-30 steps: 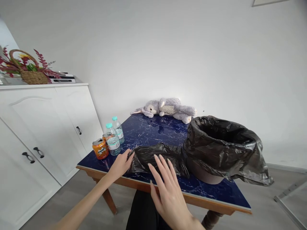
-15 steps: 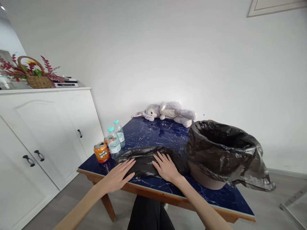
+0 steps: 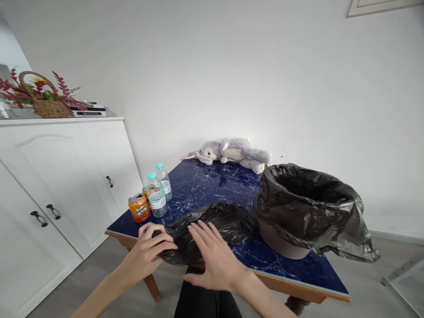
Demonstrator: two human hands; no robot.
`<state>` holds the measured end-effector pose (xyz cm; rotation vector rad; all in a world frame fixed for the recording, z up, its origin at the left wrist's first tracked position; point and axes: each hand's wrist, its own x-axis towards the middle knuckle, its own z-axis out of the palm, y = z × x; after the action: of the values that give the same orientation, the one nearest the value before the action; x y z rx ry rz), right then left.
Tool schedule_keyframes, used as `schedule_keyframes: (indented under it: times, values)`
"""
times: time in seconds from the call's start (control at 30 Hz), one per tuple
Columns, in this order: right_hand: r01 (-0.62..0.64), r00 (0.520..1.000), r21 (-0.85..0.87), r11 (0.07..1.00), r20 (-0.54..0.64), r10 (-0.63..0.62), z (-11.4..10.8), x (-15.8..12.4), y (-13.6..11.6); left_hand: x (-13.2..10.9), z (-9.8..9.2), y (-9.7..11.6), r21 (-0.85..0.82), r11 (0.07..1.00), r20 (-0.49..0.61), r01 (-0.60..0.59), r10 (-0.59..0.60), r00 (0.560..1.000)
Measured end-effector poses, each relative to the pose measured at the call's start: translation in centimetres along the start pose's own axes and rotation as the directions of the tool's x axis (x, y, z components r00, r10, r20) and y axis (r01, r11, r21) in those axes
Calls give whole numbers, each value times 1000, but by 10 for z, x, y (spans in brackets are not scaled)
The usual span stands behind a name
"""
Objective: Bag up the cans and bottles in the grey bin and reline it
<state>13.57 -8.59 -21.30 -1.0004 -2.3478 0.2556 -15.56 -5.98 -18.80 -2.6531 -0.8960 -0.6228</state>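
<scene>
A black plastic garbage bag [image 3: 228,221] lies crumpled at the table's near edge, part of it hanging over the front. My left hand [image 3: 147,247] grips its left end, fingers curled around the plastic. Over the bag's front part, my right hand [image 3: 215,256] is spread, fingers stretched and thumb apart; whether it touches the plastic is hard to tell. To the right stands a trash can [image 3: 283,240], lined with another black bag [image 3: 308,216] folded over its rim.
Two orange soda cans [image 3: 139,208] and two water bottles [image 3: 157,201] with teal caps stand at the table's left. A plush rabbit [image 3: 232,152] lies at the back against the wall. A white cabinet [image 3: 66,176] is on the left, carrying a flower basket [image 3: 51,108].
The flattened bag is now bunched and pulled toward me over the edge. My left hand went from lying flat to curled around its end; my right hand moved nearer and left.
</scene>
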Motion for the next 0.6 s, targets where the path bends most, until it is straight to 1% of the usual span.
schedule_keyframes:
  times: [0.03,0.07,0.1,0.13,0.17,0.2,0.23,0.27,0.3,0.33,0.37,0.4,0.43,0.5,0.53,0.57,0.6]
  values:
    - [8,1000,69,998,-31,-6,6,5,-13,11,-7,11,7,1000,-14,-28,28,999]
    - [-14,997,195,981,-73,28,12,12,-22,23,-13,21,26,998,-35,-51,52,998]
    - [-53,989,358,932,-111,99,18,18,-27,35,-17,30,57,995,-68,-78,81,994]
    - [-103,968,546,832,-137,210,22,24,-27,45,-19,37,97,991,-125,-89,100,987]
    - [-147,928,727,671,-134,349,25,30,-23,55,-19,41,133,988,-200,-79,105,974]
    - [-168,864,868,467,-98,493,27,34,-15,64,-17,45,149,987,-279,-50,91,956]
    - [-166,784,950,264,-35,620,27,36,-6,71,-12,46,138,990,-340,-13,60,939]
    - [-153,698,982,115,25,715,26,37,5,78,-5,46,99,995,-365,18,20,931]
    - [-144,624,989,36,63,779,24,36,17,84,4,45,43,998,-344,37,-20,939]
    - [-148,574,989,21,69,816,21,34,28,90,14,43,-18,999,-278,43,-46,959]
    - [-168,549,984,54,48,834,18,31,39,96,25,41,-72,997,-183,39,-52,982]
    - [-195,541,974,111,13,841,14,26,48,101,37,39,-111,993,-90,27,-37,995]
    - [-218,537,961,168,-25,843,9,22,55,106,48,37,-137,990,-10,15,-16,1000]
    - [-238,506,937,256,-106,856,-3,12,60,115,68,34,-166,986,91,0,16,996]
    - [-267,490,895,358,-193,850,-9,7,59,119,77,33,-176,984,120,-6,27,992]
    - [-313,493,806,503,-315,811,-14,3,55,122,84,33,-185,983,141,-9,36,989]
    - [-364,527,652,665,-445,724,-18,0,49,125,90,33,-192,981,161,-14,46,986]
